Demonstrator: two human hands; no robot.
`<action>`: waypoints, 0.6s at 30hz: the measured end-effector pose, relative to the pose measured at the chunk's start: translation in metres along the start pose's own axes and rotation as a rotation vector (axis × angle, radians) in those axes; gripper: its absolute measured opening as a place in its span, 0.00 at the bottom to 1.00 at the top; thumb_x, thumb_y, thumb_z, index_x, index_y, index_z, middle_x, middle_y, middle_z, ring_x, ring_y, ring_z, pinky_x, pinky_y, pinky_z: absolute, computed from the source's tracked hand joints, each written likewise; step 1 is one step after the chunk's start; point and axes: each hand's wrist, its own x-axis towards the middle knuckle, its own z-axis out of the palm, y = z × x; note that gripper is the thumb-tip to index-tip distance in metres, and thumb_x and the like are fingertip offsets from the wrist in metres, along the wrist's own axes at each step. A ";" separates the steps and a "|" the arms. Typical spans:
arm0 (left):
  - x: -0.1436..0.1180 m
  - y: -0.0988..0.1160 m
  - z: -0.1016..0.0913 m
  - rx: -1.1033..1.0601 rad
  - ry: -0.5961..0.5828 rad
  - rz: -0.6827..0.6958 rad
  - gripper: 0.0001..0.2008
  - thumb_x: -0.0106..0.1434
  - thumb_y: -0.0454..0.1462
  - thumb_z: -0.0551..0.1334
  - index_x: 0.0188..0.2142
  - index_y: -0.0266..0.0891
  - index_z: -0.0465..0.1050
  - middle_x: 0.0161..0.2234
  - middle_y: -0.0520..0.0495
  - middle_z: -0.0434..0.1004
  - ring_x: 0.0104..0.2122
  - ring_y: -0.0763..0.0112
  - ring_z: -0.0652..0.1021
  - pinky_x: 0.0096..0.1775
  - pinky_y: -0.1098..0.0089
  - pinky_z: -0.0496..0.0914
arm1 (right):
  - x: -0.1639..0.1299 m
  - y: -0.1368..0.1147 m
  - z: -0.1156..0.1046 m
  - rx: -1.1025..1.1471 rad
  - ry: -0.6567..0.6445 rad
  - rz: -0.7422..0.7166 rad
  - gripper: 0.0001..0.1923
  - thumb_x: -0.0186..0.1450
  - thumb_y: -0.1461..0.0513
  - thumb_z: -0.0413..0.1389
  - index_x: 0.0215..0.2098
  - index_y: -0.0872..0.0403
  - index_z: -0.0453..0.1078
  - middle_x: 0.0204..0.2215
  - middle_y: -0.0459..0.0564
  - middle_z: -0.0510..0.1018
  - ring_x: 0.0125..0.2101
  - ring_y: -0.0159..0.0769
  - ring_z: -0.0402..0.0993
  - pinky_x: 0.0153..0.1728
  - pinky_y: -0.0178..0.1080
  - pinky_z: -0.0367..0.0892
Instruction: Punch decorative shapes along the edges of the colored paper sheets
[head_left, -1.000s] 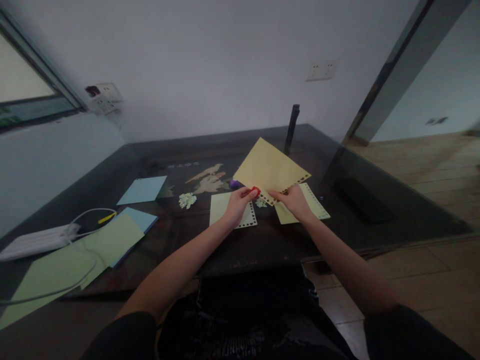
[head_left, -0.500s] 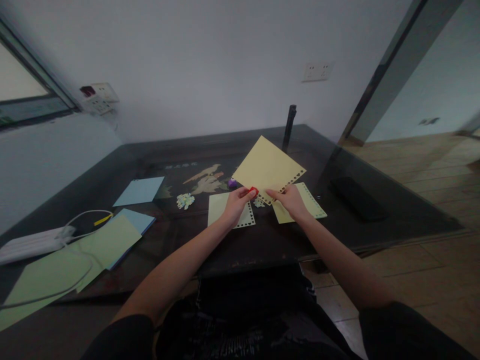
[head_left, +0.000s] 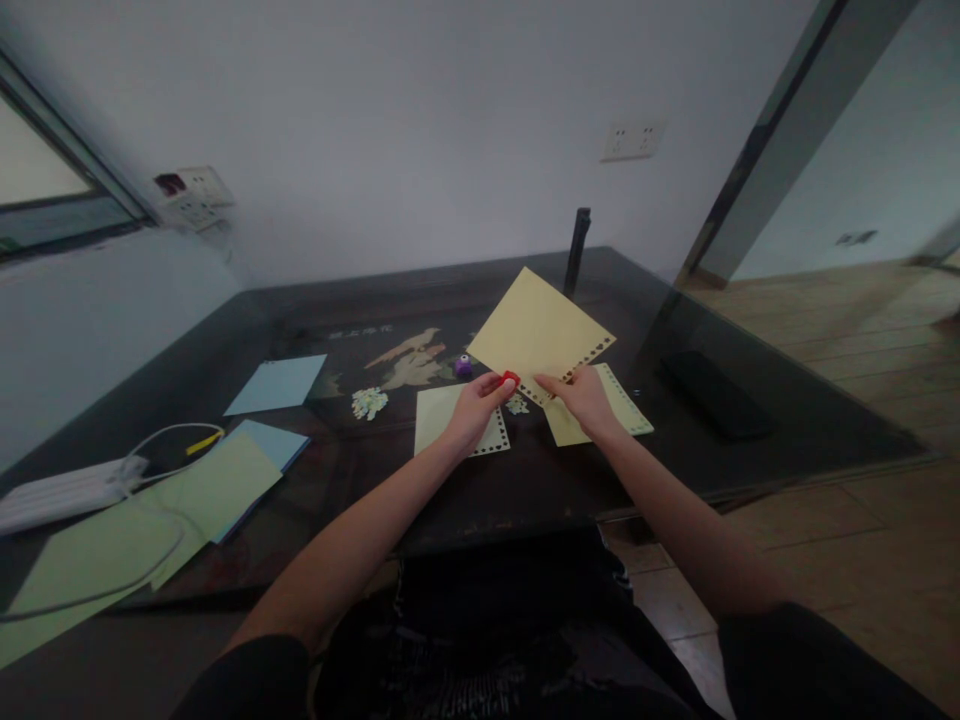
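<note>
Yellow paper sheet (head_left: 536, 328): held tilted above the dark table (head_left: 525, 480), one edge carrying a row of punched holes. Left hand (head_left: 472, 408): fingers closed around a small red punch (head_left: 510, 378), which sat at the sheet's perforated edge. Right hand (head_left: 586, 398): thumb and fingers pinched the same edge just beside the punch.

Beneath the left hand: pale green sheet (head_left: 450, 415), flat on the table, perforated along its near and right edges. Beneath the right hand: second pale sheet (head_left: 607, 410), flat, perforated along its far edge. Between them: scattering of paper bits (head_left: 517, 406). Left of these: larger pile of punched bits (head_left: 370, 401). Small purple punch (head_left: 463, 366): on the table just behind the left hand.

Table surface: light inlaid motif (head_left: 411, 365) with a line of writing above it, too blurred to read. Black upright post (head_left: 576, 252) at the far edge. Black flat object (head_left: 716, 393) to the right, well apart.

Far left: two blue sheets (head_left: 277, 383), large green sheets (head_left: 180, 500), white power strip (head_left: 67, 490) with white cable (head_left: 172, 440). Wall sockets (head_left: 634, 141): no legible markings.
</note>
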 end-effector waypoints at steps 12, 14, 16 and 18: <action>0.001 0.000 -0.006 0.113 -0.064 0.009 0.21 0.52 0.37 0.69 0.46 0.36 0.73 0.48 0.39 0.75 0.48 0.62 0.75 0.55 0.56 0.63 | 0.003 -0.003 -0.004 0.053 0.084 -0.060 0.16 0.52 0.56 0.63 0.36 0.59 0.77 0.37 0.57 0.81 0.38 0.47 0.78 0.42 0.45 0.71; 0.002 0.000 -0.008 0.181 -0.082 0.035 0.22 0.52 0.36 0.69 0.48 0.37 0.72 0.50 0.39 0.74 0.49 0.62 0.74 0.56 0.56 0.62 | 0.003 -0.003 -0.006 0.069 0.103 -0.052 0.17 0.53 0.56 0.63 0.36 0.59 0.77 0.37 0.57 0.81 0.38 0.47 0.78 0.41 0.44 0.71; 0.001 0.002 -0.008 0.236 -0.100 0.057 0.23 0.52 0.35 0.68 0.49 0.37 0.71 0.50 0.39 0.74 0.50 0.62 0.73 0.56 0.56 0.62 | 0.004 -0.002 -0.007 0.088 0.120 -0.035 0.18 0.52 0.55 0.63 0.36 0.60 0.77 0.37 0.58 0.81 0.38 0.47 0.78 0.40 0.44 0.71; 0.000 0.004 -0.008 0.269 -0.119 0.067 0.24 0.52 0.34 0.68 0.50 0.37 0.71 0.50 0.38 0.74 0.50 0.63 0.73 0.55 0.56 0.63 | 0.005 -0.001 -0.008 0.104 0.134 -0.024 0.18 0.52 0.55 0.63 0.36 0.59 0.77 0.37 0.58 0.81 0.38 0.47 0.78 0.40 0.44 0.71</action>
